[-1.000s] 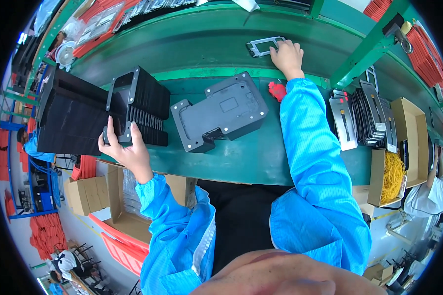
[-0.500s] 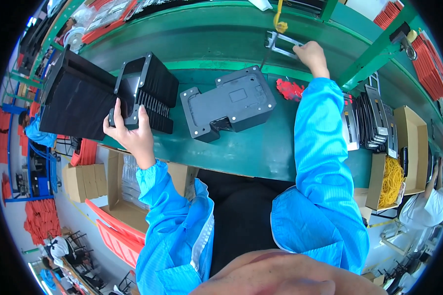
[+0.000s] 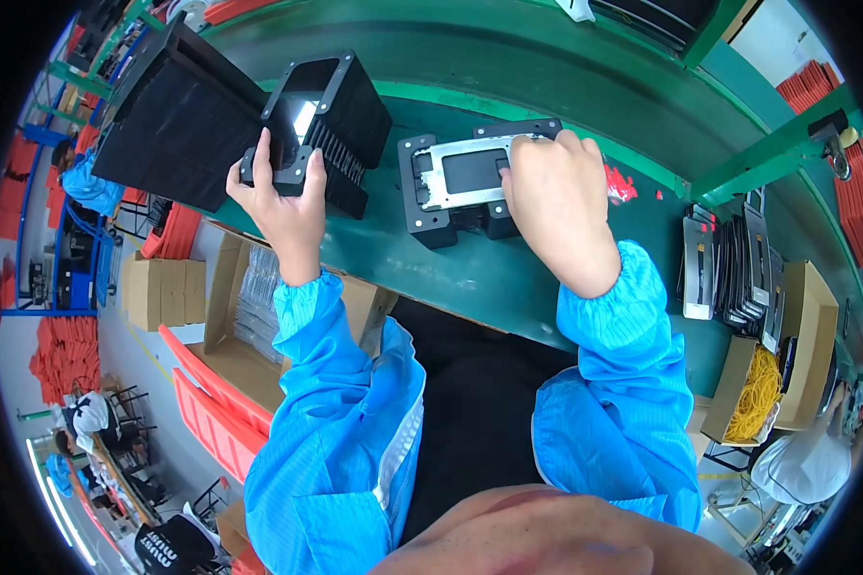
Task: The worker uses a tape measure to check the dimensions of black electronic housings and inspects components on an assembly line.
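My right hand (image 3: 561, 206) grips the right end of a silver metal frame (image 3: 431, 182) with a rectangular opening. This frame lies over the black fixture block (image 3: 436, 233), whose flat top partly shows through it. Part of the frame's right end is hidden by my fingers. At the left, my left hand (image 3: 292, 216) has its fingers spread apart at the near end of a black slotted holder (image 3: 360, 101). The fingertips touch or nearly touch its edge, beside a glossy dark panel (image 3: 288, 120) inside the holder.
A tall black box (image 3: 177, 134) stands left of the holder. Red scraps (image 3: 620, 185) lie behind my right hand. Upright dark panels (image 3: 738, 264) and a carton of yellow bands (image 3: 758, 393) stand right, near a green post (image 3: 777, 158). An open carton (image 3: 225, 326) sits below the bench's left edge.
My right hand has brought the metal frame from the back of the bench onto the fixture block. My left hand stays at the holder. The whole view has shifted a little.
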### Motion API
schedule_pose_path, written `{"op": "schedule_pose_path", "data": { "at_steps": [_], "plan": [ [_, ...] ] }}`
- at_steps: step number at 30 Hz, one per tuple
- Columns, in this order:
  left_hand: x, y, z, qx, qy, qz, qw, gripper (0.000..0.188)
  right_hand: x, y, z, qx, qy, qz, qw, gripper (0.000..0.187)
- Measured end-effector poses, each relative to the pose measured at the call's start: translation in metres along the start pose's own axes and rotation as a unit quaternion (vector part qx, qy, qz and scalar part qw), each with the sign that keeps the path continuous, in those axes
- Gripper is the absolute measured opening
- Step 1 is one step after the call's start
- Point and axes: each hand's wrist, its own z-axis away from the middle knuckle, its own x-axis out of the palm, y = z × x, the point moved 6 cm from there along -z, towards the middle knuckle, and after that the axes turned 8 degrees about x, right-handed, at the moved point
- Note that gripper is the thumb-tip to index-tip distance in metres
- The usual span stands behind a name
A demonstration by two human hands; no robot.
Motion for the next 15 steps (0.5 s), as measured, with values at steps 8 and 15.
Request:
{"op": "schedule_pose_path", "data": {
  "at_steps": [8, 15],
  "plan": [
    [-0.023, 0.099, 0.013, 0.152, -0.088, 0.072, 0.982, 0.053, -0.038, -0.01, 0.003, -0.026, 0.07, -0.076, 0.994, 0.017],
    [0.021, 0.131, 0.031, 0.206, -0.228, 0.017, 0.951, 0.055, -0.015, -0.001, 0.002, -0.055, -0.056, -0.099, 0.992, 0.02]
  ]
}}
